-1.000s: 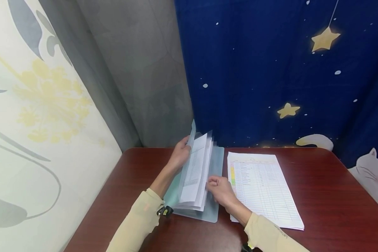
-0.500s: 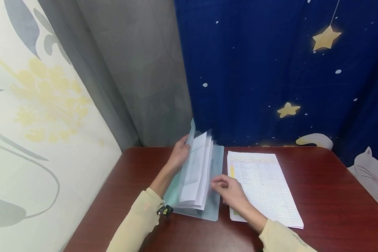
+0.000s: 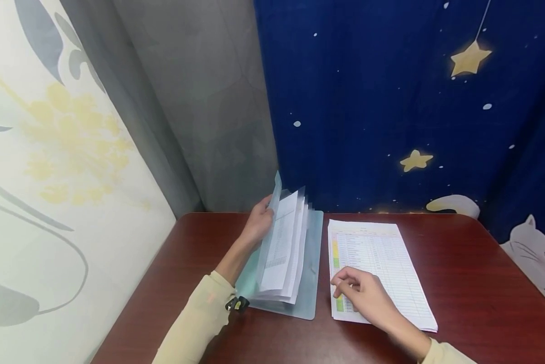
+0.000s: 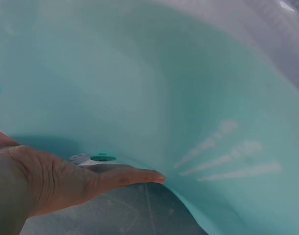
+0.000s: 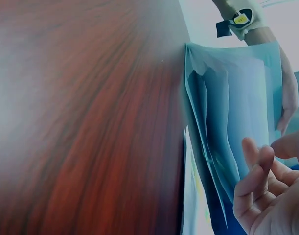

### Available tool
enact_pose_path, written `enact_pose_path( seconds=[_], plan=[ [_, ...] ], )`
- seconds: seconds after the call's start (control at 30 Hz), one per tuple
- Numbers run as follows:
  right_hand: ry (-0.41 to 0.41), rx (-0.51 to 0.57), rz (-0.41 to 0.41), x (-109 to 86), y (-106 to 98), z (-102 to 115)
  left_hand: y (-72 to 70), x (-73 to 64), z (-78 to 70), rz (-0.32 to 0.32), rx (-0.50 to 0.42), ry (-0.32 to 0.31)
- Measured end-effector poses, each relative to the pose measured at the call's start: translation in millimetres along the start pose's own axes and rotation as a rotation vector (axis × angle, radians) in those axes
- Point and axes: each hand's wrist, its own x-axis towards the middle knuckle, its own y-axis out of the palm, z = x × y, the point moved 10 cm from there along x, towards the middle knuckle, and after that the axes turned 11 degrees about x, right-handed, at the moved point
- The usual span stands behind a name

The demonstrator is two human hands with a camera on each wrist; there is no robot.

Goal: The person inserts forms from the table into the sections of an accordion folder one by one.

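Observation:
A translucent teal folder (image 3: 317,253) stands spread on the table, with clear pockets and printed sheets (image 3: 281,247) fanned between its covers. My left hand (image 3: 258,222) grips the raised cover by its outer edge. In the left wrist view the thumb lies along the edge of that teal cover (image 4: 115,88). To the right of the folder lies a stack of printed papers (image 3: 390,258) with a colored strip down its left side. My right hand (image 3: 365,296) hovers over the stack's lower left part, fingers loosely curled around nothing. The right wrist view has that hand in front of the folder (image 5: 247,58).
The dark red wooden table (image 3: 463,283) extends to the right of the papers and in front of the folder. Behind its far edge hang a grey curtain (image 3: 199,101) and a blue curtain (image 3: 367,101) with stars. A pale patterned curtain (image 3: 86,227) borders the left side.
My right hand has drawn away from the folder's sheets, moving right and toward me, over the paper stack. The left hand keeps its grip on the cover with almost no movement.

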Motion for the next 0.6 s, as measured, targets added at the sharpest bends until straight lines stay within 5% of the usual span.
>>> enact_pose_path(
  seconds=[0.3, 0.6],
  plan=[
    [0.010, -0.119, -0.072, -9.6, -32, -15, 0.1, -1.0, 0.0, 0.011, 0.014, -0.009],
    [-0.060, -0.463, -0.283, -18.5, -71, -14, 0.2, 1.3, 0.8, 0.019, 0.017, -0.022]
  ],
)
